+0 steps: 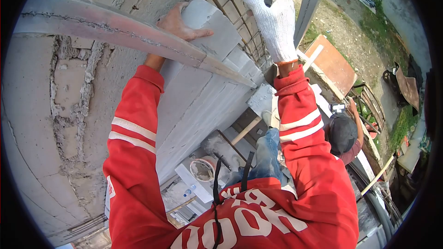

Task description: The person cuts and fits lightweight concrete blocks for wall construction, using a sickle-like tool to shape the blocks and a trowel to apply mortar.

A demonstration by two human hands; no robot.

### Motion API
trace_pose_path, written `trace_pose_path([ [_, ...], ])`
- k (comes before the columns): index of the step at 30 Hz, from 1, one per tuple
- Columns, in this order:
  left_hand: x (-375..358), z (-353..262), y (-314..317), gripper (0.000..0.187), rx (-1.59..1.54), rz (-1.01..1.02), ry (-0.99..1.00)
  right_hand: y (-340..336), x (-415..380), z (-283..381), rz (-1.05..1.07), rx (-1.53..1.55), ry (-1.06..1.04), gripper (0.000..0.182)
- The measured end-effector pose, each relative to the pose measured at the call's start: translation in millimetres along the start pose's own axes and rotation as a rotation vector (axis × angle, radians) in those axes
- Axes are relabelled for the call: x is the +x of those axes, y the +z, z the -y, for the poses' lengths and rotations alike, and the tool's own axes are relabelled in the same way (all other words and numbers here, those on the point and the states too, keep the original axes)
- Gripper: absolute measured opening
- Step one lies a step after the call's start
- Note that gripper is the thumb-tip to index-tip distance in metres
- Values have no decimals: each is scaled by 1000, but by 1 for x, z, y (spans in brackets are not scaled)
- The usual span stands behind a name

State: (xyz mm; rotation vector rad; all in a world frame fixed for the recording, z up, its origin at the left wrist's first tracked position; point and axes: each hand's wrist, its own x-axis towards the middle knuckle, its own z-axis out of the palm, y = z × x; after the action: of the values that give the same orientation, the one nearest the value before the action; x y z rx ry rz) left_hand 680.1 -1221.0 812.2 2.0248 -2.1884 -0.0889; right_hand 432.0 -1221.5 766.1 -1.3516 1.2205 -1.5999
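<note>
My bare left hand [177, 24] grips the end of a light grey building block [211, 25] on top of a block wall [198, 101]. Its thumb stretches across the block's face, and some fingers are partly hidden at the far edge. In a white knitted glove, my right hand [274, 20] is raised beside the steel rebar cage [237, 11]. Those fingers curl in toward the thumb; whatever they hold, if anything, cannot be made out. A metal bar [115, 27] runs slantwise over my left wrist.
An upright metal post [312, 7] stands right of my glove. Below on the right is a co-worker in a dark cap [342, 133], near a brown board [334, 67]. A bucket [203, 169] and a plastic bottle [189, 190] are far down by my legs. Rough masonry [69, 87] fills the left.
</note>
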Motion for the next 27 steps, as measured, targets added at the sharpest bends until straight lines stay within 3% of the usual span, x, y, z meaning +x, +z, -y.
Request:
trace_pose_path([
  [2,-2,0,-2,110,5,2,-11,-6,-47,-62,89,-20,329,49],
  [3,-1,0,-2,110,-1,6,-4,-3,-68,-87,144,-171,439,60],
  [5,0,2,-2,109,-5,17,9,15,-97,-142,330,-72,710,76],
  [7,3,6,-2,109,-14,24,22,28,-105,-137,418,223,756,80],
  [10,1,1,-8,109,11,49,5,58,-108,-151,346,439,829,94],
  [14,2,1,-5,110,81,52,-2,94,-106,-180,251,335,761,100],
  [17,0,1,-3,111,104,29,14,90,-105,-162,220,258,720,96],
  [20,-3,-3,-7,113,87,43,5,81,-104,-146,214,303,726,79],
  [27,0,-14,-6,119,107,114,-51,84,-103,-160,237,295,793,72],
])
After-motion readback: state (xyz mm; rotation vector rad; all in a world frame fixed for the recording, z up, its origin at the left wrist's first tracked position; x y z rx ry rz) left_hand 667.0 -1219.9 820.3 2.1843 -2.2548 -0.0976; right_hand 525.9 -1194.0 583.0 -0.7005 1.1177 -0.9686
